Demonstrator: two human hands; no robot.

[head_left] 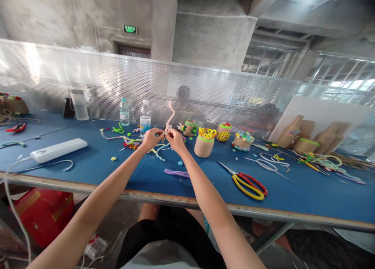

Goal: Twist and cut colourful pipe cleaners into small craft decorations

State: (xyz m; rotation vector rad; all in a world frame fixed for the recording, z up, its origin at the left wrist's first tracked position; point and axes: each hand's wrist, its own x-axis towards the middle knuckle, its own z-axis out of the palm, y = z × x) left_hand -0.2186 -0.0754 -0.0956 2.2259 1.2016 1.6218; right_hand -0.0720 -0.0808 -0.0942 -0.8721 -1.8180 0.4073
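Above the blue table, my left hand [153, 138] and my right hand [176, 139] meet, with fingertips pinched together. Between them they grip a pale pink pipe cleaner [172, 113], whose wavy free end stands up over the fingers. Its lower part is hidden by the hands. Beneath and left of my hands lies a loose heap of coloured pipe cleaners [132, 145]. A folded purple pipe cleaner [176, 173] rests nearer the table's front edge. Just right of my right hand is a twine-wrapped jar [204, 147] topped with yellow loops.
Red-and-yellow-handled scissors [249, 186] lie at right, blades pointing back left. Decorated jars [243, 141] and two water bottles [145, 116] stand farther back, before a perforated metal screen [111, 85]. A white power strip [58, 150] is at left; white cord [269, 163] lies at right.
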